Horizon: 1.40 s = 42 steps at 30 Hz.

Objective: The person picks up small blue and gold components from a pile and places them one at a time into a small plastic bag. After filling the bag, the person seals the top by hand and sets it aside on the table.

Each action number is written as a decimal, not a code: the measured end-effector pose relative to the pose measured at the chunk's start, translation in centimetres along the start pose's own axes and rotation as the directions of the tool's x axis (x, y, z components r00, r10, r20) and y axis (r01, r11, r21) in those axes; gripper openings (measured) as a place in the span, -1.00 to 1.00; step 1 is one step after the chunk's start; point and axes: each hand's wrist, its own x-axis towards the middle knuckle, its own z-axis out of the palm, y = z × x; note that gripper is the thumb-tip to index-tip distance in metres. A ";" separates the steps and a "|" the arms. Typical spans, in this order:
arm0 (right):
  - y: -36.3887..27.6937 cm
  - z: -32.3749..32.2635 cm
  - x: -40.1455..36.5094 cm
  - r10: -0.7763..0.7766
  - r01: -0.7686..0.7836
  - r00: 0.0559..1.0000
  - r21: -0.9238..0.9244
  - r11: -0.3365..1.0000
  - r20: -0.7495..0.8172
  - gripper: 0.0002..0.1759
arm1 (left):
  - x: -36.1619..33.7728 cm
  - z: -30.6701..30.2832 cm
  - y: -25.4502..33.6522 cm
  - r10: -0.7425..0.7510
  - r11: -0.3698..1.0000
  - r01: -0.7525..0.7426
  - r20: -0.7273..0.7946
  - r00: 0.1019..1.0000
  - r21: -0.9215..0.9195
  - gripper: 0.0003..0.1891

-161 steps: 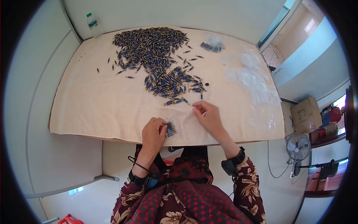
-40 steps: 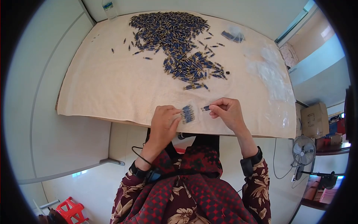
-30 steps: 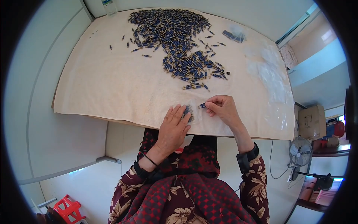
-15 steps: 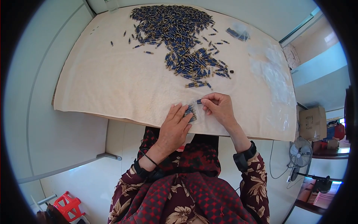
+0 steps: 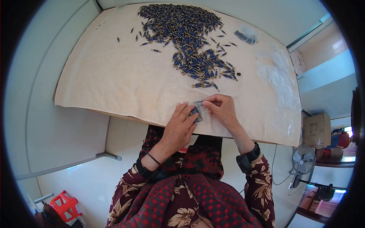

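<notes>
A small clear plastic bag (image 5: 202,115) lies near the table's front edge, with a row of blue cylindrical pieces (image 5: 197,117) with brass-coloured ends inside it. Across the bag's left side lies my left hand (image 5: 176,127), palm down, its fingers extended and partly hiding the bag. My right hand (image 5: 223,110) pinches at the bag's upper end between thumb and forefinger, on blue-and-brass pieces (image 5: 198,103) that look to be within the bag's mouth. How many are pinched is hidden by the fingertips.
A big heap of the same pieces (image 5: 180,22) spreads over the far middle of the cloth-covered table (image 5: 102,83). A filled bag (image 5: 246,37) lies at the back right. Flat clear bags (image 5: 279,83) cover the right side. One small black object (image 5: 238,74) sits beside the heap.
My right hand has moved slightly left, bringing the pinched pieces into the bag's upper end. My left hand stays on the bag. The whole view has shifted a little.
</notes>
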 end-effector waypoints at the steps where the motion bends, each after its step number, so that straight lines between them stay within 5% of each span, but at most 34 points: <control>1: 0.2 -0.2 0.1 -0.007 0.007 1.000 0.025 1.000 0.016 -0.87 | 0.0 0.0 -0.1 0.003 1.000 -0.003 0.004 1.000 -0.003 -0.65; 16: 0.8 1.0 -0.2 -0.117 0.116 0.989 -0.017 0.993 -0.092 -0.90 | 0.1 -0.3 -0.4 0.013 0.999 -0.012 0.018 1.000 -0.043 -0.65; 24: -0.7 -0.1 -0.1 0.048 -0.045 0.996 -0.032 0.998 0.080 -0.90 | 0.9 -1.1 -1.3 -0.006 0.995 0.008 0.019 1.000 -0.098 -0.67; 27: 0.0 0.0 0.2 -0.131 0.136 0.987 -0.050 0.989 0.090 -0.90 | 0.7 -0.8 -1.6 -0.007 0.991 0.009 0.020 1.000 -0.134 -0.69; 32: 0.0 0.5 0.1 -0.182 0.186 0.982 -0.111 0.976 0.044 -0.90 | 0.8 -0.9 -1.4 -0.043 0.984 0.051 0.050 0.998 -0.173 -0.70; 35: -0.7 0.0 0.4 -0.219 0.238 0.971 -0.301 0.923 0.093 -0.89 | 1.2 -1.3 -1.2 -0.068 0.972 0.083 0.078 0.995 -0.219 -0.70; 42: 0.2 0.0 0.5 -0.288 0.310 0.950 -0.284 0.907 0.118 -0.89 | 1.2 -1.5 -1.5 -0.043 0.977 0.063 0.101 0.994 -0.204 -0.70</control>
